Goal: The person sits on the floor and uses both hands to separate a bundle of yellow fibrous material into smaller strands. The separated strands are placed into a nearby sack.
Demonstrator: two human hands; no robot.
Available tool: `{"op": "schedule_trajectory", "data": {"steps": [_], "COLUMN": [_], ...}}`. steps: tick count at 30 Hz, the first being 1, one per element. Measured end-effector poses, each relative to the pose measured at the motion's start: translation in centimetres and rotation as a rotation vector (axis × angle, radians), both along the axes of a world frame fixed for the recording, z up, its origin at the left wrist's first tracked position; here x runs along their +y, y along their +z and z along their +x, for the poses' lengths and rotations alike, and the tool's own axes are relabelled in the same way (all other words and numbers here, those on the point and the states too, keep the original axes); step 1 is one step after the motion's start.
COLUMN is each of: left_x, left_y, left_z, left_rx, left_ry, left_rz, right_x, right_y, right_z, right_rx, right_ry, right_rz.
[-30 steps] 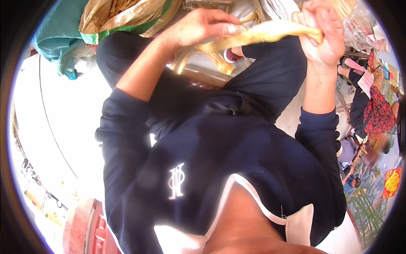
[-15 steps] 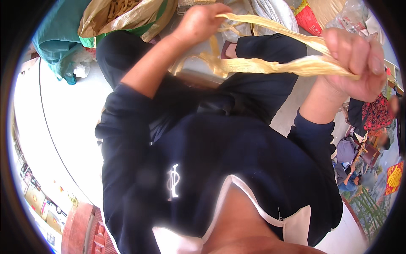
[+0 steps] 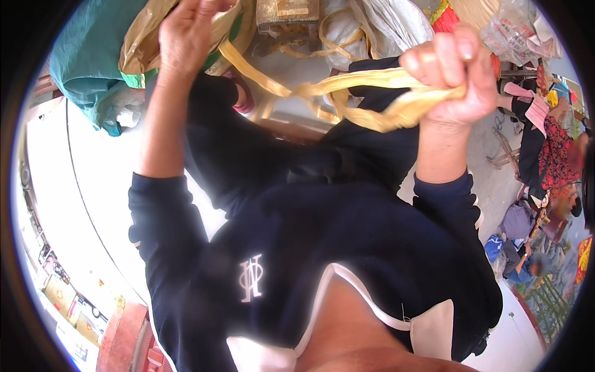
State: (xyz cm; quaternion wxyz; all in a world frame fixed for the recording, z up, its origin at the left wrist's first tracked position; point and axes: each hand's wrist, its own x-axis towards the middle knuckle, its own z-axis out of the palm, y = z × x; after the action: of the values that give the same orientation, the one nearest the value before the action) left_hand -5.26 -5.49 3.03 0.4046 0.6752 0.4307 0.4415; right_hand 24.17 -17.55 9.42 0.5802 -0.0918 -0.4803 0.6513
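My right hand (image 3: 449, 80) is raised at upper right, its fingers wrapped round a pale yellow, crinkled flat strip (image 3: 387, 118). The strip makes a loop to the left of this fist and crosses itself in front of my dark trousers. From the crossing a tail (image 3: 251, 74) runs up and left toward my left hand. That left hand (image 3: 186, 40) is held high over a brown-lined bag (image 3: 139, 53); its fingertips are blurred and partly cut off by the top edge. Whether it grips the tail's end, I cannot make out.
A small wooden stool (image 3: 288, 17) stands at the top, with loose yellow strips near it. White sacks (image 3: 403, 28) and a clear plastic bag (image 3: 511, 31) lie at upper right. Teal cloth (image 3: 80, 68) hangs at upper left. Other people (image 3: 558, 161) sit at far right.
My left hand has swung up and left to the bag. My right hand has moved left, still gripping the strip, which now hangs slacker and more looped.
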Motion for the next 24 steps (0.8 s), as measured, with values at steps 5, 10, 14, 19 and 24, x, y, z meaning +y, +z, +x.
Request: {"op": "schedule_trajectory", "data": {"steps": [5,10,14,19,24], "left_x": [-8.6,-6.9,-2.6,2.2,4.1], "left_y": [1.0,-3.3,-4.2,-3.3,-2.0], "left_z": [7.1,5.3,1.1,-4.7,-4.8], "left_rx": [0.015,0.307,0.337,0.541,0.545], "left_ry": [-0.698,-0.515,-0.092,0.294,0.392], "left_rz": [-0.244,0.091,0.054,0.399,0.595], "right_x": [-0.3,-0.9,-1.1,-1.0,-0.6], "right_y": [-0.7,0.6,1.9,0.1,-2.9], "right_z": [-5.0,-1.6,2.2,2.2,2.7], "right_rx": [0.052,0.187,0.257,0.271,-0.179], "right_ry": [0.035,0.154,0.282,0.272,-0.051], "right_rz": [-0.147,0.013,0.136,0.041,-0.284]}}
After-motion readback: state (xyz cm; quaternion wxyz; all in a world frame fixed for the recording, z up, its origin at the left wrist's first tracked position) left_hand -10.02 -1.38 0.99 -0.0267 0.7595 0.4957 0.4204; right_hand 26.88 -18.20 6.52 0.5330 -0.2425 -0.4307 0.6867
